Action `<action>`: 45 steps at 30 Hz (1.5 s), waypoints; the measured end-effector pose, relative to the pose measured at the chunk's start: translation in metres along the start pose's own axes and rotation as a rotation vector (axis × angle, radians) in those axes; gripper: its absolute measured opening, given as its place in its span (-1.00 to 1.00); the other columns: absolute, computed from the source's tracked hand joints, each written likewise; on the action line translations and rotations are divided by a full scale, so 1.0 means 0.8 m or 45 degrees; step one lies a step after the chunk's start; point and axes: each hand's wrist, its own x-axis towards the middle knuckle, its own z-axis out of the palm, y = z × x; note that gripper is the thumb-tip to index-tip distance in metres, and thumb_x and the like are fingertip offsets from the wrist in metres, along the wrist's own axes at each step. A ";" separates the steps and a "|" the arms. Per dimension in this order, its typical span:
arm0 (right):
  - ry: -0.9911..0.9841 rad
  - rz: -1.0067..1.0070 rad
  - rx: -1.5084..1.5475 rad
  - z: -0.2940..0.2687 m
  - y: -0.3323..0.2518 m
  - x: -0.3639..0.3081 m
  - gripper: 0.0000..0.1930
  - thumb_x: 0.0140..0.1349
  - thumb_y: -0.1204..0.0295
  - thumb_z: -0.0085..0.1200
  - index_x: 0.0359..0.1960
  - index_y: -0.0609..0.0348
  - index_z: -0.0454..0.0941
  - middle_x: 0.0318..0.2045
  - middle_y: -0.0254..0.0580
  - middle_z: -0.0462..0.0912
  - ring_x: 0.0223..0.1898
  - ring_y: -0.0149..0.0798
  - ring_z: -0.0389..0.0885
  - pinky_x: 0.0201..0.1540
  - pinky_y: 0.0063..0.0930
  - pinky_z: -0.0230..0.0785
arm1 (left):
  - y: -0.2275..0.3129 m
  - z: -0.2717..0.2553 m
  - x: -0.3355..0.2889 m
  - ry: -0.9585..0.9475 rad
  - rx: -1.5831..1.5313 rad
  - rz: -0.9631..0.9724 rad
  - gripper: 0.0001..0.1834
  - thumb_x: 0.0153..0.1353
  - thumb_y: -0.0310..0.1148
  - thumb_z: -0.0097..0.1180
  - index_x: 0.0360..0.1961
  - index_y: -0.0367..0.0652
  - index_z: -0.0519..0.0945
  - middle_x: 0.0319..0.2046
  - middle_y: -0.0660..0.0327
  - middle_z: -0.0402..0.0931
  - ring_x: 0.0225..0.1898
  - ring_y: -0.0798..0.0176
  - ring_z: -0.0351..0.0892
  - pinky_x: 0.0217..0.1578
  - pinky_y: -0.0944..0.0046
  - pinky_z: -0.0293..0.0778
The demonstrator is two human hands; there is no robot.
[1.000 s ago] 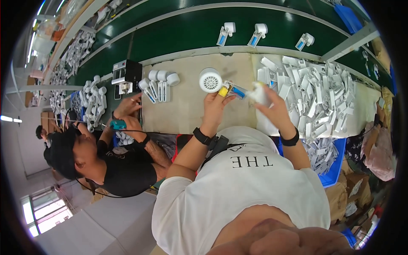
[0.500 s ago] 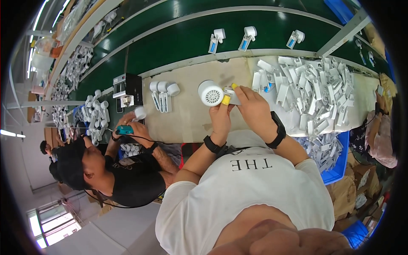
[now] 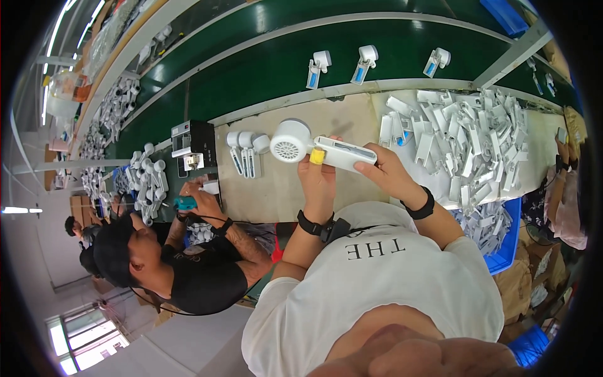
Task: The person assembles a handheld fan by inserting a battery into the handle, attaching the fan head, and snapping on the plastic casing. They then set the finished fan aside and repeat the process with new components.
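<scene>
A white handheld fan (image 3: 291, 133), or a device much like one, is held between my two hands above the table. Its round grille head points left and its long handle (image 3: 345, 152) stretches right, with an open slot along the upper side. My left hand (image 3: 318, 182) grips the neck, a yellow finger cover on its thumb. The far end of the handle is pinched by my right hand (image 3: 391, 173), whose other fingers are partly hidden behind it. To the left, several similar white units (image 3: 246, 151) lie side by side on the pale tabletop (image 3: 251, 195).
A heap of white plastic shells (image 3: 446, 138) covers the right side. Below it stands a blue bin (image 3: 512, 239) of parts. Three units (image 3: 364, 63) rest on the green surface beyond. At left, a co-worker (image 3: 207, 251) holds a teal tool near a black machine (image 3: 193, 146).
The handle has swung out to the right and is now seen lengthwise. My right hand has moved from the neck to the handle's end. The fan head has shifted left.
</scene>
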 end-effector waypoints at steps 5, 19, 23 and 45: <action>-0.001 -0.273 -0.364 0.000 0.013 0.025 -0.74 0.05 0.24 0.11 -0.48 0.22 0.46 -0.69 -0.25 0.38 -0.61 -0.45 0.35 -0.54 -0.52 0.22 | 0.008 -0.002 0.016 0.031 -0.094 -0.006 -0.70 0.17 -0.38 0.00 -0.09 -0.28 0.37 -0.19 0.04 0.46 -0.11 0.11 0.46 -0.05 0.14 0.38; -0.078 -0.398 -1.161 -0.017 0.204 0.354 -0.46 -0.09 0.65 -0.06 0.04 0.14 0.28 0.01 -0.06 0.35 0.05 0.01 0.28 0.06 -0.25 0.22 | 0.019 -0.287 0.091 0.240 2.393 -0.222 -0.68 -0.05 -0.37 0.10 -0.26 -0.24 0.38 -0.50 -0.08 0.47 -0.43 -0.13 0.48 -0.41 -0.01 0.38; -0.241 -0.860 -1.793 -0.028 0.219 0.454 -0.48 -0.01 0.61 -0.10 0.08 0.02 0.22 0.11 -0.20 0.24 0.09 -0.07 0.27 0.01 -0.28 0.26 | 0.020 -0.288 0.089 0.361 2.542 -0.374 -0.65 -0.07 -0.38 0.11 -0.23 -0.20 0.35 -0.33 -0.06 0.48 -0.33 -0.13 0.49 -0.38 -0.03 0.38; -0.413 -0.711 -1.216 -0.053 0.001 0.108 -0.45 -0.26 0.55 0.21 -0.11 0.19 0.35 0.00 -0.06 0.36 0.04 -0.02 0.36 0.02 -0.29 0.28 | -0.026 -0.059 0.025 -0.247 0.238 -0.413 -0.63 0.13 -0.39 0.06 -0.03 -0.17 0.35 -0.29 0.24 0.44 -0.23 0.37 0.44 -0.21 0.40 0.41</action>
